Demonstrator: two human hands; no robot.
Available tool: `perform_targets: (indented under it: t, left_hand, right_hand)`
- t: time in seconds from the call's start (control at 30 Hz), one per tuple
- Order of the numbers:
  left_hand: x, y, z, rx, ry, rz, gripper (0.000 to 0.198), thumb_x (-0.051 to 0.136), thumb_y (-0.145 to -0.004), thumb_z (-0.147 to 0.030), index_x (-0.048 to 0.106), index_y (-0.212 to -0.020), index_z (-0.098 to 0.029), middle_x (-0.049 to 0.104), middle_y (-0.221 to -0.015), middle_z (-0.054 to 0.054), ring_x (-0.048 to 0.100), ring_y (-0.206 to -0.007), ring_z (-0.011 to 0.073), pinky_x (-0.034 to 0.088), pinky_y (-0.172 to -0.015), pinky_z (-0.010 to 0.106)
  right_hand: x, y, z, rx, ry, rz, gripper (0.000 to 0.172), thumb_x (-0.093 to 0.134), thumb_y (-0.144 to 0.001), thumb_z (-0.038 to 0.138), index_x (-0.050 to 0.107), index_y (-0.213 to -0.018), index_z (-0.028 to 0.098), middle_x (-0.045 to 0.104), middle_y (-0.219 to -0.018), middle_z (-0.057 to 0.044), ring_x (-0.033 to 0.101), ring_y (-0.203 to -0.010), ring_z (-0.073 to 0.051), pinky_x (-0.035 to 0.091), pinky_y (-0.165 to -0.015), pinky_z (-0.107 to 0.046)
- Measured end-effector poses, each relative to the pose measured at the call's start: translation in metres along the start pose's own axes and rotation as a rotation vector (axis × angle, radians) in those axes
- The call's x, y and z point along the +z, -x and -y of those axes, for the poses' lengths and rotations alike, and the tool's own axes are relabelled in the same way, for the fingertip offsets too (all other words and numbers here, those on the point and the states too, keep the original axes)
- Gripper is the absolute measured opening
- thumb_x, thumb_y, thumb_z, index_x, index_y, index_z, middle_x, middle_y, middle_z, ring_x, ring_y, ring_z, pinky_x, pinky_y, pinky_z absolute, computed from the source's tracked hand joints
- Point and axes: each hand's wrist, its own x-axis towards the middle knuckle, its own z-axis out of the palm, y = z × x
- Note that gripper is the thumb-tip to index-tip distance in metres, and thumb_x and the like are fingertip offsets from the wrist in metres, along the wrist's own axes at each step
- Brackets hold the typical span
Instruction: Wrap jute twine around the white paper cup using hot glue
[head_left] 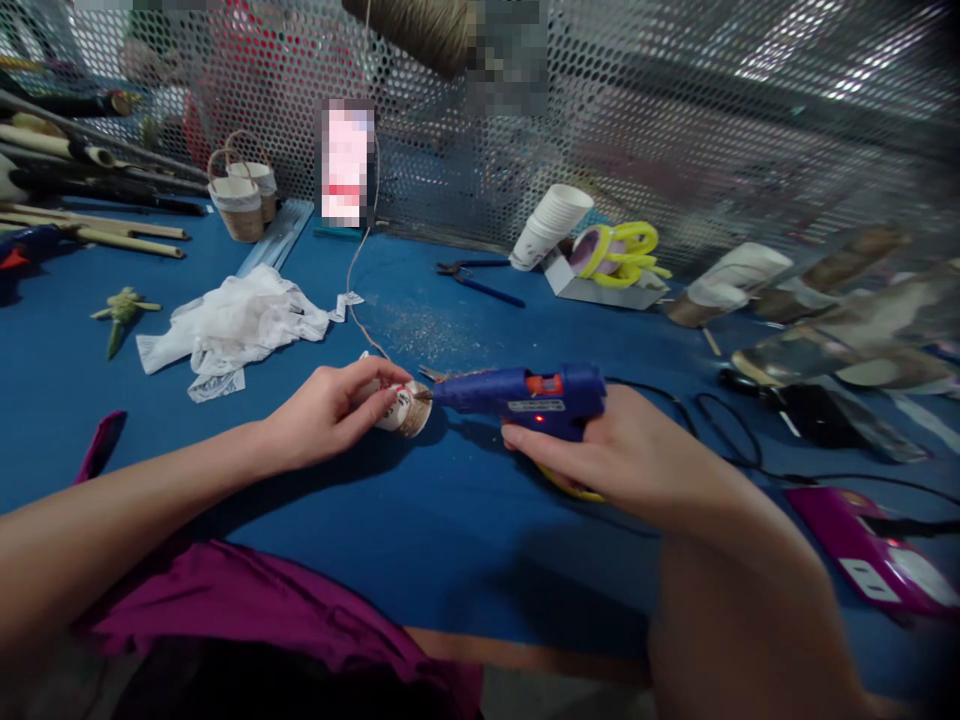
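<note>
My left hand [341, 410] is closed around a small white paper cup [410, 412] lying on its side, with twine wound round its lower end. A thin strand of twine [357, 318] runs from the cup up toward the large spool [420, 32] at the top. In my right hand [622, 450] is a blue hot glue gun [517, 392] with a red light glowing on its side. Its nozzle points left and meets the twine-wrapped end of the cup; whether it touches is hard to tell. Scissors lie partly hidden behind the gun.
Blue-handled pliers [484, 282], stacked paper cups [551, 225] and a yellow-trimmed roll [615, 255] stand behind. At left are crumpled white lace [240, 320], two small twine baskets [238, 208] and sticks [97, 240]. A purple power strip [874, 550] and black cable lie right. A mesh screen closes the back.
</note>
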Motion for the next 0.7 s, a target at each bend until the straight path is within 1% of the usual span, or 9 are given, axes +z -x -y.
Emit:
perform_targets:
  t: [0.23, 0.43, 0.57, 0.7]
  left_hand:
    - [-0.0002, -0.0006, 0.0006, -0.008, 0.006, 0.006, 0.028, 0.041, -0.089, -0.028, 0.055, -0.107, -0.013, 0.055, -0.057, -0.003, 0.04, -0.046, 0.0081, 0.031, -0.047, 0.019]
    - [0.0, -0.0013, -0.0008, -0.011, 0.006, -0.001, 0.027, 0.041, -0.089, -0.028, 0.056, -0.106, -0.012, 0.045, -0.05, -0.006, 0.033, -0.043, 0.0075, 0.027, -0.043, 0.018]
    - [0.0002, -0.0008, 0.0003, -0.009, 0.0, -0.004, 0.026, 0.042, -0.089, -0.027, 0.056, -0.106, -0.013, 0.048, -0.053, -0.005, 0.034, -0.044, 0.0074, 0.027, -0.043, 0.019]
    - [0.0002, -0.0005, 0.0012, -0.001, -0.014, -0.002, 0.027, 0.041, -0.089, -0.027, 0.056, -0.106, -0.013, 0.045, -0.051, -0.006, 0.034, -0.043, 0.0075, 0.027, -0.043, 0.019]
  right_hand:
    - [-0.0011, 0.0021, 0.0004, 0.003, -0.018, 0.01, 0.03, 0.06, -0.068, 0.038, 0.042, -0.053, 0.02, 0.039, -0.043, 0.005, 0.032, -0.04, -0.008, 0.024, -0.037, -0.021]
    - [-0.0004, 0.0021, 0.0008, 0.002, -0.028, 0.014, 0.031, 0.06, -0.068, 0.037, 0.04, -0.052, 0.02, 0.038, -0.04, 0.005, 0.032, -0.038, -0.007, 0.023, -0.036, -0.021]
    - [0.0008, 0.0015, -0.0006, 0.008, -0.043, 0.016, 0.029, 0.06, -0.07, 0.039, 0.044, -0.056, 0.019, 0.039, -0.042, 0.006, 0.033, -0.039, -0.008, 0.024, -0.036, -0.021]
    - [0.0007, 0.0017, -0.0002, 0.019, -0.035, 0.022, 0.03, 0.061, -0.069, 0.039, 0.043, -0.055, 0.02, 0.038, -0.041, 0.006, 0.032, -0.038, -0.007, 0.022, -0.035, -0.021]
